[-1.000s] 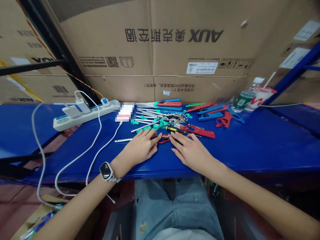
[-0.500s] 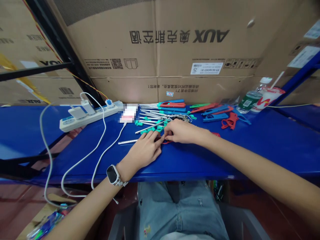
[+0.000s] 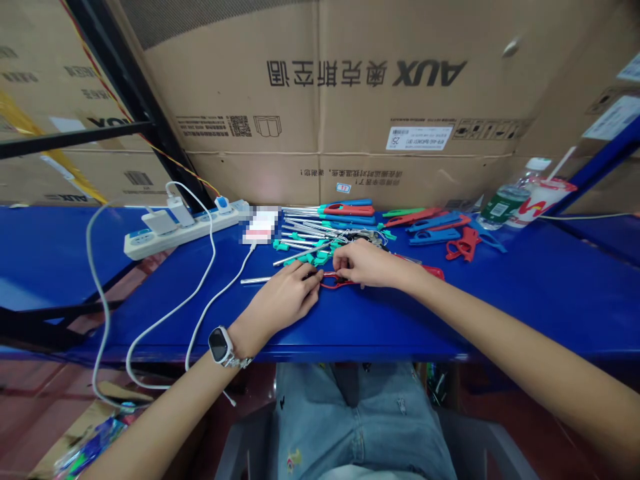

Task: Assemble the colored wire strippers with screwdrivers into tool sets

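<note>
A long-necked lighter lies across the table in front of me, its red handle (image 3: 331,285) between my hands and its metal tube (image 3: 255,281) poking out to the left. My left hand (image 3: 289,291) is closed over the front of this lighter, fingertips at the handle's edge. Above the handle's middle, my right hand (image 3: 364,263) has its fingers pinched together; what they hold is hidden. Just behind both hands lie loose metal tubes (image 3: 305,228) with green trigger pieces (image 3: 309,259), beside a tangle of small wired parts (image 3: 367,236).
Lighters with red and blue handles (image 3: 350,209) lie at the back. Blue and red handle shells (image 3: 434,236) are to the right, near a water bottle (image 3: 501,205) and a paper cup (image 3: 543,202). A power strip (image 3: 187,230) and white cables (image 3: 213,257) occupy the left. Cardboard boxes (image 3: 365,100) stand behind.
My right hand has shifted slightly right along the red handle, away from my left fingertips. More of the handle now shows between the hands. The view has moved slightly.
</note>
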`<act>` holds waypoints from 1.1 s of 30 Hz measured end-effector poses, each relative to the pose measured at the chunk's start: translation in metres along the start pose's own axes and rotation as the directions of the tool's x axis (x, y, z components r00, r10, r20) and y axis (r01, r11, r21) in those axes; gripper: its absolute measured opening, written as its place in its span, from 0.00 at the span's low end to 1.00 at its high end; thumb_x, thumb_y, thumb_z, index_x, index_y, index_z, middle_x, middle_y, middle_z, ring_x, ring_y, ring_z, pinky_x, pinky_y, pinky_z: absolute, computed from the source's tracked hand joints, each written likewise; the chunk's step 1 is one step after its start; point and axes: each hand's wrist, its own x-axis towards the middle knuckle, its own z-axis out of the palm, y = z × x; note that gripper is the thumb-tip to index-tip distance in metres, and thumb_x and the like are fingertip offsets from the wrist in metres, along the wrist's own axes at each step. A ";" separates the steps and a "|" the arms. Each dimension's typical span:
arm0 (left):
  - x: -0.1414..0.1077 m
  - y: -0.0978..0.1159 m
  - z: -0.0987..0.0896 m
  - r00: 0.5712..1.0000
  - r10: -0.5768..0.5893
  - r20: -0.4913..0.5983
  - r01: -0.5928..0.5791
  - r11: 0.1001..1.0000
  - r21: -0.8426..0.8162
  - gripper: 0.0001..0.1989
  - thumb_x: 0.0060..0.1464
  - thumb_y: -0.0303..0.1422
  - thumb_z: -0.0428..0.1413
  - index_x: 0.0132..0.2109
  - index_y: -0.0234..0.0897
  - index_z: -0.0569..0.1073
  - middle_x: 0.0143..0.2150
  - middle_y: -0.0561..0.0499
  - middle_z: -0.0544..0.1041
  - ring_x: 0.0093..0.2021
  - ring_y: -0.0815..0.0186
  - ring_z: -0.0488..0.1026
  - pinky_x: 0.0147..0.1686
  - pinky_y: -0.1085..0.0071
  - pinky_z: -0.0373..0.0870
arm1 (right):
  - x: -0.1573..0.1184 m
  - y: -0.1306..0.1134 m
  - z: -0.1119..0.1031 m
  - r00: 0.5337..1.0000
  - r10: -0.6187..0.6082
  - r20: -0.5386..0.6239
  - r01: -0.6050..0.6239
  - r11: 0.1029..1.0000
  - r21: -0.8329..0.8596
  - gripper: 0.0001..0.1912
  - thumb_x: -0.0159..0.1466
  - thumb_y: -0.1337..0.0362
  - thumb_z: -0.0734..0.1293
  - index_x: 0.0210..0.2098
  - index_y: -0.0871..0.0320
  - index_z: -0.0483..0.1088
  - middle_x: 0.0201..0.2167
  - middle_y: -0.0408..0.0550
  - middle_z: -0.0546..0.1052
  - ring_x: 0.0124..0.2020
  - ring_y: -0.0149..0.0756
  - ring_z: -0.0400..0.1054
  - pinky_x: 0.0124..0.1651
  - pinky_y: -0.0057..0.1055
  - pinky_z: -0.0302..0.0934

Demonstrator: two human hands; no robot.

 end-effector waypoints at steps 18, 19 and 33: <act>0.031 -0.029 -0.005 0.997 0.017 0.078 -0.009 0.995 -0.098 0.11 0.68 0.32 0.53 0.41 0.37 0.80 0.38 0.46 0.76 0.37 0.61 0.75 0.36 0.67 0.70 | 0.001 -0.008 -0.003 1.000 -0.010 0.008 0.011 0.989 -0.149 0.09 0.63 0.76 0.65 0.30 0.59 0.74 0.20 0.42 0.76 0.20 0.29 0.68 0.31 0.26 0.58; 0.031 -0.029 -0.005 0.997 0.031 0.076 -0.023 0.994 -0.103 0.12 0.69 0.32 0.52 0.42 0.37 0.80 0.39 0.46 0.76 0.37 0.62 0.76 0.36 0.67 0.70 | 0.001 -0.008 -0.003 1.000 0.004 0.013 -0.002 0.992 -0.128 0.09 0.64 0.75 0.64 0.31 0.60 0.74 0.20 0.42 0.76 0.18 0.28 0.68 0.29 0.26 0.58; 0.010 -0.025 -0.007 0.987 0.122 0.104 -0.129 0.990 0.063 0.19 0.63 0.25 0.51 0.58 0.32 0.77 0.52 0.39 0.76 0.50 0.51 0.74 0.50 0.52 0.75 | 0.004 -0.005 -0.002 0.994 0.081 0.068 -0.078 0.996 -0.053 0.07 0.64 0.75 0.65 0.34 0.61 0.74 0.28 0.45 0.78 0.21 0.29 0.70 0.27 0.26 0.59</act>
